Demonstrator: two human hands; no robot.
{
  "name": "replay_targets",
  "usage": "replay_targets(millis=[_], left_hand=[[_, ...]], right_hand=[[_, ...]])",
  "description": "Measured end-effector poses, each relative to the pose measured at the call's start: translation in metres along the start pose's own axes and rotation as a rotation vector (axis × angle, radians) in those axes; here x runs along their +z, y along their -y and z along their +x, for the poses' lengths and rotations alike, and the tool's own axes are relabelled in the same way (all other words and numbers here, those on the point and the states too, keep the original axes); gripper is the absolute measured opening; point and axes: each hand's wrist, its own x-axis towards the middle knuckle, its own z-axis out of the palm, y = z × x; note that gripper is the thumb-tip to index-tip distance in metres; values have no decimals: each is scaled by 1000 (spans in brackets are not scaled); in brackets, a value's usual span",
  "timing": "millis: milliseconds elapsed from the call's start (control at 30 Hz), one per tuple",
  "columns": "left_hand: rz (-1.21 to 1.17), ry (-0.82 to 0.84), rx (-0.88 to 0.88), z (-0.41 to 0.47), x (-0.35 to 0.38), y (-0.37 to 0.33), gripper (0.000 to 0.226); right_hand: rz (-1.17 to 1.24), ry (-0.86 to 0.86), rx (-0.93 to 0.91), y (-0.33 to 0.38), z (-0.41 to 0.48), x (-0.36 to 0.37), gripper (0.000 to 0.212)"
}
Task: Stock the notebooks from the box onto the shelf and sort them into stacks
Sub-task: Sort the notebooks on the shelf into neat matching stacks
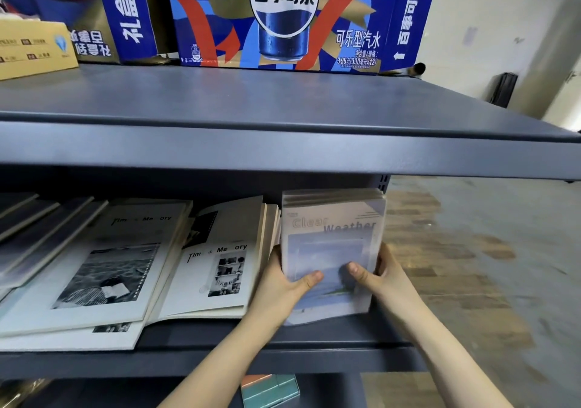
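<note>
The shelf (283,150) is showing a flat dark blue-grey, the left notebooks (103,269) are wearing cream covers with black-and-white photographs, and the right stack (333,238) is showing pale cream fading into washed-out blue. The cola carton (283,14) is flashing royal blue with red and gold ribbons, the cardboard box (31,49) is showing plain tan, and the floor (471,250) is showing grey with brownish patches.

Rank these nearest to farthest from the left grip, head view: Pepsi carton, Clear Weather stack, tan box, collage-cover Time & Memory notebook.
1. Clear Weather stack, held in the left grip, far right.
2. Collage-cover Time & Memory notebook, just left.
3. Pepsi carton, upper shelf, centre.
4. Tan box, upper shelf, far left.
</note>
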Motion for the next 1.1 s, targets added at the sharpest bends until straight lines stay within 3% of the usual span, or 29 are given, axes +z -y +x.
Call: replay_targets(millis=[133, 267, 367, 500, 633, 900, 1100], left_hand=[[80, -37, -6, -5, -1, 8, 51], [100, -76, 7, -13, 5, 12, 56], [115, -67, 11, -17, 4, 11, 46], [84, -30, 27, -25, 6, 6, 42], [66, -24, 9, -28, 6, 7, 42], [223, 73, -62, -27, -1, 13, 50], [253, 62, -58, -27, 1, 9, 45]], right_hand=[[-7, 17, 16, -10, -5, -1, 86], [-6, 14, 13, -14, -13, -1, 80], [-37, 12, 8, -9, -18, -3, 61], [-29, -15, -35, 1, -26, -3, 80], [-17, -17, -16, -3, -33, -4, 47], [-36, -4, 60, -15, -36, -7, 53], [-110, -16, 59, -15, -37, -8, 37]])
